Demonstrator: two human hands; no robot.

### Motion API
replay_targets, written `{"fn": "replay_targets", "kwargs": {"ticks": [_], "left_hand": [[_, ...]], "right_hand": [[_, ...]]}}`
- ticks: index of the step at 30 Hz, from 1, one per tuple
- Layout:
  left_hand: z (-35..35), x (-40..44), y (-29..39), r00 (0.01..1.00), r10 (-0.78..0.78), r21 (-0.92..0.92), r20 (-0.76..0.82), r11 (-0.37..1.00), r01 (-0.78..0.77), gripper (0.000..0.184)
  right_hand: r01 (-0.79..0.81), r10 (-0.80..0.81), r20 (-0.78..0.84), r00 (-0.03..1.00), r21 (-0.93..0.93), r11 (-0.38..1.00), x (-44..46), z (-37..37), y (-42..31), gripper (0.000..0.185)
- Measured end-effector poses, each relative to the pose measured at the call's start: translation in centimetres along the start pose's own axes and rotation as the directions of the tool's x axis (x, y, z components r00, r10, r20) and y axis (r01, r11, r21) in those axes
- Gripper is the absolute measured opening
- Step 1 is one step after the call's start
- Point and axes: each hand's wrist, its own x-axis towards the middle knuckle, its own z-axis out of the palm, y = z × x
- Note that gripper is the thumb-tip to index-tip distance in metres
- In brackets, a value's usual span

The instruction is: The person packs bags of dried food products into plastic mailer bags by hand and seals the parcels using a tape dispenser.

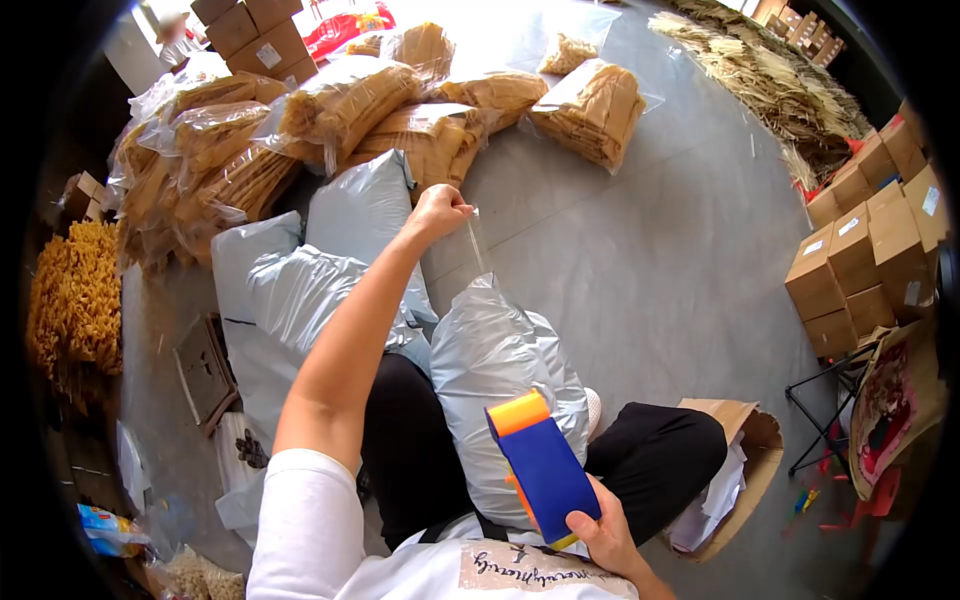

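Observation:
A silvery-grey plastic mailing bag point(490, 350), filled out, rests between my legs. My left hand point(440, 212) is raised beyond its far end, fingers pinched on a strip of clear tape point(477, 240) that runs down to the top of the bag. My right hand point(603, 525) grips a blue and orange tape dispenser point(550, 475) above the near part of the bag. More grey bags point(365, 200) lie to the left, partly behind my left forearm.
Clear bags of brown bundles point(390, 130) are heaped at the back left. Cardboard boxes point(850, 250) are stacked on the right, near a folding stool point(825, 420). An open carton with papers point(765, 470) stands beside my right knee. A person point(175, 35) is at the far left.

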Motion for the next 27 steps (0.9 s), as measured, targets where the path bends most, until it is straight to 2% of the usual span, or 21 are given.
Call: {"fn": "replay_targets", "kwargs": {"ticks": [1,3,5,6,7,9,10,11,13,15,16,17,18,19,20,21,22,23,25,26,27], "left_hand": [[0.8,0.3,-0.9,1.0,-0.012,-0.002,0.008,1.0,0.012,0.018],[3.9,1.1,-4.1,0.992,0.031,-0.033,0.121,0.999,-0.027,0.021],[12.0,-1.1,-11.0,0.957,-0.011,0.321,0.291,0.943,-0.087,0.027],[16.2,-2.4,-14.1,0.818,0.1,0.309,0.566,0.894,-0.323,0.031],[17.6,-4.0,-13.1,0.768,0.124,0.103,0.628,0.965,-0.24,0.034],[17.7,-4.1,-12.2,0.712,0.01,0.176,0.702,0.966,-0.188,0.031],[16.8,-4.5,-11.2,0.656,-0.114,0.231,0.746,0.968,-0.094,0.035],[17.0,-4.6,-11.6,0.623,-0.144,0.23,0.769,0.971,-0.06,0.035],[18.8,-4.9,-14.8,0.57,-0.158,0.141,0.806,0.987,0.074,0.035],[21.4,-4.5,-18.8,0.536,-0.167,0.002,0.828,0.956,0.294,0.035],[23.3,-3.8,-21.5,0.53,-0.166,-0.132,0.831,0.868,0.479,0.035],[25.6,-2.8,-24.6,0.538,-0.169,-0.278,0.826,0.708,0.65,0.035],[28.0,-1.5,-28.3,0.568,-0.181,-0.418,0.803,0.508,0.753,0.035],[21.5,-4.0,-19.7,0.797,-0.135,-0.118,0.588,0.961,0.25,0.032],[13.1,-7.3,-8.7,0.947,-0.075,0.521,0.314,0.847,-0.106,0.029],[12.1,-6.2,-8.1,0.97,-0.164,0.486,0.177,0.872,0.059,0.026],[11.2,-4.6,-8.6,0.968,-0.174,0.238,0.181,0.963,0.129,0.026],[7.7,-4.8,-5.4,0.916,-0.12,-0.021,0.382,0.99,0.138,0.028],[6.3,-6.4,-2.4,0.881,0.132,-0.236,0.453,0.972,-0.024,0.036],[6.4,-10.1,0.0,0.885,0.2,0.039,0.42,0.971,-0.237,0.044],[6.7,-14.0,2.2,0.87,0.272,0.313,0.411,0.855,-0.415,0.054]], "right_hand": [[-0.029,0.029,0.003,1.0,0.009,1.0,0.1,-0.2,0.0,0.058],[-0.094,0.094,-0.003,0.996,0.026,0.995,0.4,-0.9,0.1,0.061],[-0.139,0.14,-0.02,0.99,0.041,0.989,0.3,-1.2,0.4,0.061],[-0.153,0.156,-0.018,0.988,0.126,0.98,0.2,-1.2,0.5,0.057],[-0.165,0.171,-0.015,0.985,0.211,0.964,0.1,-1.3,0.7,0.053],[-0.182,0.184,0.012,0.983,0.224,0.957,-0.5,-1.5,0.7,0.053],[-0.181,0.185,0.005,0.983,0.221,0.958,-0.6,-1.8,1.0,0.052],[-0.168,0.174,-0.007,0.985,0.219,0.961,-0.5,-1.9,1.2,0.052],[-0.126,0.133,-0.028,0.991,0.18,0.975,-0.5,-1.6,1.4,0.05],[-0.124,0.13,-0.034,0.991,0.14,0.982,-0.5,-1.6,1.5,0.049],[-0.119,0.125,-0.036,0.992,0.139,0.983,-0.6,-1.6,1.5,0.049],[-0.104,0.11,-0.035,0.993,0.152,0.983,-0.6,-1.6,1.6,0.049],[-0.089,0.096,-0.033,0.995,0.163,0.983,-0.6,-1.6,1.5,0.049],[-0.081,0.088,-0.034,0.996,0.158,0.984,-0.5,-1.5,1.4,0.049],[-0.065,0.073,-0.037,0.997,0.165,0.984,-0.3,-1.3,1.4,0.049],[-0.054,0.062,-0.039,0.997,0.173,0.983,-0.3,-1.1,1.4,0.048],[-0.055,0.062,-0.037,0.997,0.169,0.984,-0.2,-1.2,1.5,0.048],[-0.027,0.032,-0.032,0.999,0.155,0.988,-0.1,-1.3,1.7,0.047],[0.003,0.001,-0.029,1.0,0.145,0.989,0.2,-1.3,1.6,0.046],[0.02,-0.02,-0.001,1.0,0.154,0.988,0.4,-1.2,1.3,0.046],[0.033,-0.037,0.023,0.999,0.167,0.985,0.6,-1.0,1.0,0.045]]}}
